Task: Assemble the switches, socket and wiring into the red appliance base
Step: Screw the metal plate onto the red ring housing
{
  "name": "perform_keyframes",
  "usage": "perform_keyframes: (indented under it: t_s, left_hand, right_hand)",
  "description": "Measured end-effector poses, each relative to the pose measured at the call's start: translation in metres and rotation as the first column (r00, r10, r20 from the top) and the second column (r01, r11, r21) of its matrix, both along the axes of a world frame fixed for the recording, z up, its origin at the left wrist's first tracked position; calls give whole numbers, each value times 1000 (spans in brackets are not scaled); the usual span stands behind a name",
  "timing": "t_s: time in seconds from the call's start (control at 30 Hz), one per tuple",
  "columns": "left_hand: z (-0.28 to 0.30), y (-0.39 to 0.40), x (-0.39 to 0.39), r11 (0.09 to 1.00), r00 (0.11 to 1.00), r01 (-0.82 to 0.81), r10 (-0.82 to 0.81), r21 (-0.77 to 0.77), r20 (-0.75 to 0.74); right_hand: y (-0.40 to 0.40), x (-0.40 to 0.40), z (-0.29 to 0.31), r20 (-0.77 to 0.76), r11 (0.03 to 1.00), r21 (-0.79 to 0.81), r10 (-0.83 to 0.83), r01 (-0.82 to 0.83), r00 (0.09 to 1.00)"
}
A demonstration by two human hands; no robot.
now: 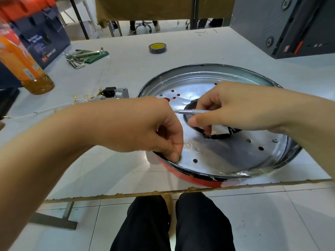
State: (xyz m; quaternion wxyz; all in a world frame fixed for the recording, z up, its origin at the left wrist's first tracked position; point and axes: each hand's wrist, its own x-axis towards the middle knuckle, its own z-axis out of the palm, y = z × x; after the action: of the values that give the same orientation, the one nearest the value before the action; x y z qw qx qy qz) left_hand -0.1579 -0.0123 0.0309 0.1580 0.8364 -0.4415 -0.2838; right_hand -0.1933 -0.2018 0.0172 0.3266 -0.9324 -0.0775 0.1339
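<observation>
The red appliance base [195, 178] lies near the table's front edge, with a round silver metal plate [226, 156] with holes and a black-rimmed opening set in it. My left hand [159, 131] rests its curled fingers on the plate at the base's left rim; what the fingertips pinch is hidden. My right hand [223, 107] pinches a thin silver screwdriver [184, 111] held level over the plate, tip pointing left. A black socket with a grey switch block [116, 93] and white wires with gold terminals [81, 98] lie on the table left of the base.
An orange drink bottle [23, 64] stands at far left by a dark blue box [43, 38]. A set of hex keys on a green pouch [85, 56] and a roll of tape [157, 48] lie further back. A black case [282, 24] fills the back right.
</observation>
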Motion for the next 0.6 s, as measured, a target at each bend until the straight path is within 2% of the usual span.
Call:
perform_keyframes:
  t_s: [0.13, 0.23, 0.43, 0.6]
  left_hand:
    - [1, -1, 5, 1000, 999, -3, 3, 6, -44]
    - [2, 0, 9, 1000, 997, 9, -8, 18, -71]
    - [1, 1, 11, 999, 994, 23, -21, 24, -104]
    - [1, 0, 13, 999, 994, 28, -25, 20, -103]
  right_hand:
    - [-10, -4, 4, 8, 994, 109, 2, -3, 1000]
    - [-15, -8, 9, 69, 968, 234, 77, -91, 995]
    - [-25, -7, 14, 203, 836, 512, 108, -200, 973]
    - [-23, -7, 14, 250, 750, 599, 156, -279, 956]
